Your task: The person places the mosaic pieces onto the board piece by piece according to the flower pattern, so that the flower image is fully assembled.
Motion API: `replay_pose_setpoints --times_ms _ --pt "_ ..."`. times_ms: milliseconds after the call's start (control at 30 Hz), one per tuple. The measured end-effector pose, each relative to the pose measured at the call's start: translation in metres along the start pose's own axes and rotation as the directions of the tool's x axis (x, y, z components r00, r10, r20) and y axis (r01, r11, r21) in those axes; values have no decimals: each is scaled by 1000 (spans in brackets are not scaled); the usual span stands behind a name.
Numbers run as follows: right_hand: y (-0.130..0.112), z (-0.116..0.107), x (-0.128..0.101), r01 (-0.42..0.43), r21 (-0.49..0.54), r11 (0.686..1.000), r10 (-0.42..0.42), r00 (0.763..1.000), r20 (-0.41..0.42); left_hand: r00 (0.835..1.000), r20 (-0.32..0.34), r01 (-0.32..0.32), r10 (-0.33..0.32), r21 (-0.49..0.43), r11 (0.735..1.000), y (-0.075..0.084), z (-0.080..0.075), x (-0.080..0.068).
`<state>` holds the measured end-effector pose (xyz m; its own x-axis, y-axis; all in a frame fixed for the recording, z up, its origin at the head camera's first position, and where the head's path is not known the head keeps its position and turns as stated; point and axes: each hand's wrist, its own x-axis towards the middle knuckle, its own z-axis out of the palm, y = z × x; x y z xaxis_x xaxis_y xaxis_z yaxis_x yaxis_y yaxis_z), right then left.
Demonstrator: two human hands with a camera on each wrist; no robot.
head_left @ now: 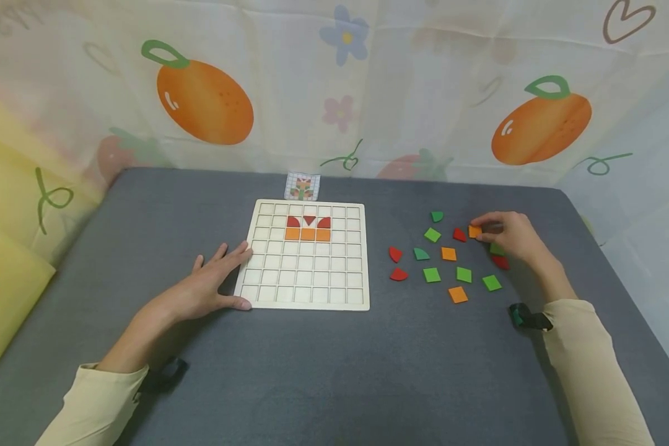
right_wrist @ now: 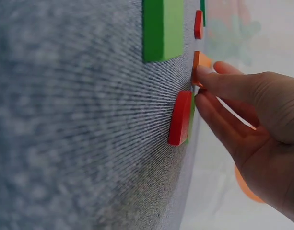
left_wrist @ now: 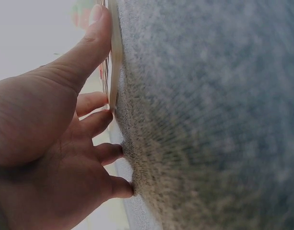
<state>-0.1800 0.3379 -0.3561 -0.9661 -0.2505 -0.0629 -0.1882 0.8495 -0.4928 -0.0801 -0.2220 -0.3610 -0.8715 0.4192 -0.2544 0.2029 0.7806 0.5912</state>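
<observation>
Loose tiles [head_left: 432, 274] beside right hand [head_left: 507, 236]

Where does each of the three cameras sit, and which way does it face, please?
Head: above, facing down at the grid board, loose tiles, both forearms.
Left wrist: low at the mat, along the left hand to the board edge.
Right wrist: low, past the right hand to the orange tile.
Shared: orange tile.

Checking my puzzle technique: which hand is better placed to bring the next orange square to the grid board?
Right, most likely. The right hand already touches an orange square tile among the loose tiles, while the left hand rests flat against the wooden grid board, steadying its corner.
</observation>
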Motion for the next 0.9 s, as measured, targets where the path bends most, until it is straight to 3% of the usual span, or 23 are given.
replay_pose_setpoints --times_ms 200,633,900 --pt "1 -3 -3 42 -4 999 -43 997 -68 1000 -5 -25 25 -10 1000 -1 -1 0" --pt "-11 -5 1 112 -13 994 -113 990 -88 1000 -5 -9 8 -17 1000 -2 -2 -1" --pt "-25 -2 10 112 -5 994 -112 988 -102 1000 -3 -4 4 -13 1000 -2 -1 -2"
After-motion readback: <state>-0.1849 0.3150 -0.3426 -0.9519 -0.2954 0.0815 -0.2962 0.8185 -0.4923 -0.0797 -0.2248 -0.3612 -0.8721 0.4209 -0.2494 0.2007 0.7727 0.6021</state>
